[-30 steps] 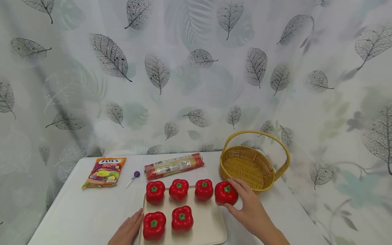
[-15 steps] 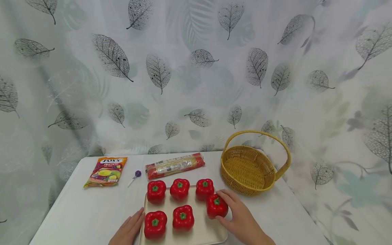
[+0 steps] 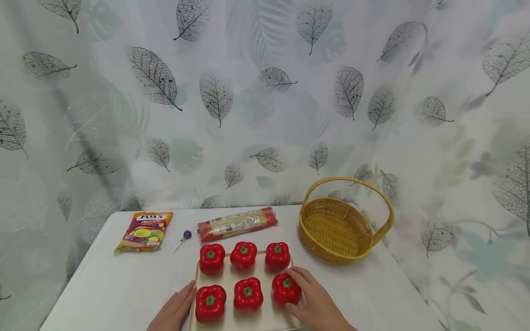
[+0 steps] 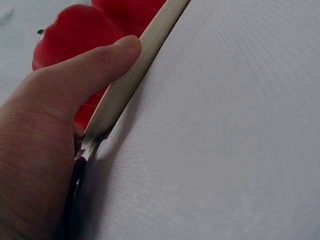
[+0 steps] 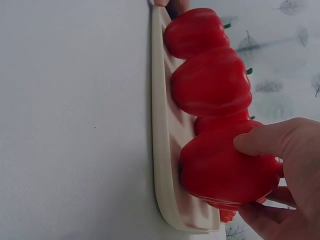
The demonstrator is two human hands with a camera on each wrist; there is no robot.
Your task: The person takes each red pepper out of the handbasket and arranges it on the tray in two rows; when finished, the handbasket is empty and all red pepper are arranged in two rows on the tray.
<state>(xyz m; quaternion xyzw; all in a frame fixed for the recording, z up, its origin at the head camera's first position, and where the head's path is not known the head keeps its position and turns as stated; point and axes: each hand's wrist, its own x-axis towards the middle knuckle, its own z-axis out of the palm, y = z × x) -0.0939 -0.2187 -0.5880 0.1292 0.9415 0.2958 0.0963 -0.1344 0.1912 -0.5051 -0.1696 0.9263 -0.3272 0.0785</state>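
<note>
My right hand [image 3: 312, 301] grips a red bell pepper [image 3: 286, 290] with a green stem, thumb on its near side and fingers on its far side. In the right wrist view this bell pepper [image 5: 227, 165] sits at the end of the cream tray [image 5: 162, 150], at least very close to its surface. My left hand [image 3: 175, 308] rests at the tray's left edge with fingers straight. In the left wrist view its thumb [image 4: 107, 62] lies against the tray's rim [image 4: 135, 70]. Several other red bell peppers [image 3: 248, 294] stand on the tray in two rows.
A yellow wicker basket [image 3: 331, 230] with a tall handle stands at the back right. Behind the tray lies a red-and-clear long packet [image 3: 238, 224]. Farther left are a purple lollipop [image 3: 187, 234] and a Fox's candy bag [image 3: 145, 231]. A leaf-patterned curtain [image 3: 265, 115] hangs behind the table.
My right hand has carried its bell pepper from beside the basket, left and nearer, to the tray's front right spot. The left hand has stayed at the tray's edge.
</note>
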